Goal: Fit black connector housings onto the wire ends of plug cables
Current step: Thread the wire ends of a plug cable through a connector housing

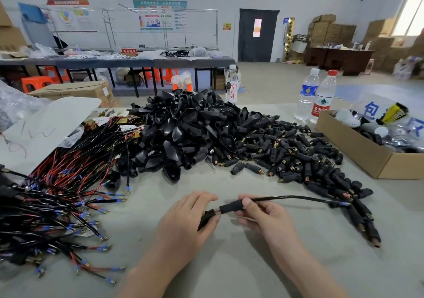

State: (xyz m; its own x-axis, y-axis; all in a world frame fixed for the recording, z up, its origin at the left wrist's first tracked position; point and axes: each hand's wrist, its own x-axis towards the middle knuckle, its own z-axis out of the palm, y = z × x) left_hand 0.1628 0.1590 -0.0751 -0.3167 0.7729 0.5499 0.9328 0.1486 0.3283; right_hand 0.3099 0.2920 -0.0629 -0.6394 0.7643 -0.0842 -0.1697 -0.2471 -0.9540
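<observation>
cables [57,196] heaped left; housings [183,132] piled behind centre; box [358,151] right; bottles [316,96] behind it

Black housing [230,206] sleeved over cable [289,197]; red wire [217,213] exposed.

left hand [183,223] curled, gripping, right hand [263,216] pinching
</observation>
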